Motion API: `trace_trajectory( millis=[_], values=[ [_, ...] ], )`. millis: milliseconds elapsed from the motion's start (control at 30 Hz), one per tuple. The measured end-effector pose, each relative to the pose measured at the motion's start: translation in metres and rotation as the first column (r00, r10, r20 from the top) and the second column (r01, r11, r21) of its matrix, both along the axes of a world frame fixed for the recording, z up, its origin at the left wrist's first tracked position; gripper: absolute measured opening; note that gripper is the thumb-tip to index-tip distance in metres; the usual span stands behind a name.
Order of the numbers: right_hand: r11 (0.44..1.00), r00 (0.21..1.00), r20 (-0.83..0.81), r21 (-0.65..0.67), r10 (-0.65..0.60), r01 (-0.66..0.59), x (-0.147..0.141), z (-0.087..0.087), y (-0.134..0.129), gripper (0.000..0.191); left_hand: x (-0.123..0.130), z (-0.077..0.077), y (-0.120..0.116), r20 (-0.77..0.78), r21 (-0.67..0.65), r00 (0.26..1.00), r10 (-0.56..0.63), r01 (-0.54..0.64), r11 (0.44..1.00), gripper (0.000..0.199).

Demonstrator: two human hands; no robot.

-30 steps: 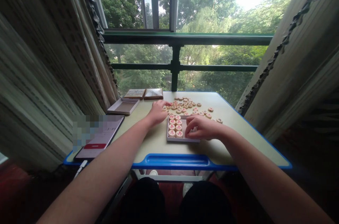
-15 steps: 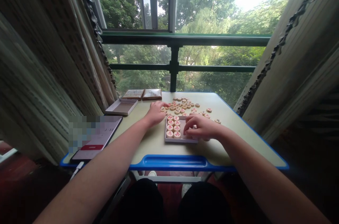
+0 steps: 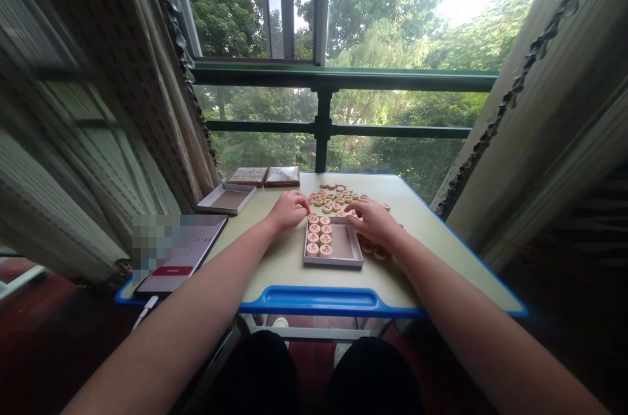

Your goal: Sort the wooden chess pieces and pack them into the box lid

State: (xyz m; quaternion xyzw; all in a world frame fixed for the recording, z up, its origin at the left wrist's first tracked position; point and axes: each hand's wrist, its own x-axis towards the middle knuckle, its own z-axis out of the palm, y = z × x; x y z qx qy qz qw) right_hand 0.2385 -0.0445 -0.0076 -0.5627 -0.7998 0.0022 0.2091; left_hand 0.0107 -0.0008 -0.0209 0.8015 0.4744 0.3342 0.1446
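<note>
A shallow box stands in the middle of the desk. Two columns of round wooden Chinese chess pieces with red characters lie in its left half; its right half shows bare bottom. My left hand is at the box's far left corner with fingers bent together; whatever lies between the fingertips is hidden. Over the far right edge of the box reaches my right hand, thumb and forefinger apart, close to the loose chess pieces. No piece shows in its fingers.
An empty box lid lies at the left, in front of two flat packages. A tablet with a white cable sits at the desk's left edge. More loose pieces lie beside the right forearm. A blue tray groove lines the front.
My right hand has moved out of the box, away and up to its far right edge. My left fingers have drawn back from the loose pieces and bent. The box shifted slightly left.
</note>
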Motion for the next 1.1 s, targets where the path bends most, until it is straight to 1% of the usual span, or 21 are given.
trace_trajectory(
  millis=[67,167,233,333,433,533,600,867,1033,1100],
  values=[
    [1.0,1.0,-0.004,0.001,-0.024,0.024,0.001,-0.002,0.003,0.022,-0.002,-0.001,0.002,-0.02,0.016,1.0,-0.008,0.008,1.0,0.02],
    [0.999,0.999,-0.005,-0.001,-0.033,0.033,0.003,-0.003,0.006,0.023,-0.003,-0.003,0.003,-0.109,0.051,0.994,0.025,-0.019,0.999,0.023],
    [1.0,1.0,-0.007,-0.003,0.002,-0.002,0.004,-0.004,0.008,0.024,-0.004,-0.006,0.003,-0.182,0.047,0.982,0.047,-0.039,0.998,0.023],
    [0.998,0.998,-0.043,0.031,0.056,-0.054,0.006,-0.005,0.009,0.024,-0.004,-0.011,0.003,-0.239,0.021,0.971,0.029,-0.024,0.999,0.022],
    [0.997,0.995,-0.082,0.068,0.054,-0.048,0.005,-0.004,0.007,0.025,-0.005,-0.015,0.006,-0.236,0.044,0.972,0.001,0.009,0.999,0.022],
    [0.993,0.993,-0.019,0.007,0.117,-0.117,0.003,-0.004,0.005,0.021,-0.006,-0.016,0.009,-0.227,0.072,0.974,-0.026,0.043,0.996,0.02],
    [0.993,0.993,0.011,-0.02,0.121,-0.12,0.002,-0.004,0.004,0.02,-0.005,-0.016,0.011,-0.222,0.069,0.974,-0.047,0.064,0.996,0.018],
    [0.993,0.993,0.007,-0.035,0.115,-0.114,-0.001,-0.005,0.002,0.022,-0.004,-0.016,0.014,-0.197,0.051,0.979,-0.042,0.053,0.997,0.019],
    [0.99,0.99,0.037,-0.046,0.136,-0.134,-0.003,-0.003,0.0,0.025,-0.007,-0.014,0.015,-0.12,0.091,0.993,0.005,0.006,0.996,0.016],
    [0.989,0.989,0.036,-0.047,0.143,-0.141,-0.004,-0.001,-0.002,0.025,-0.008,-0.014,0.014,-0.097,0.086,0.995,0.008,0.0,0.996,0.016]
  ],
)
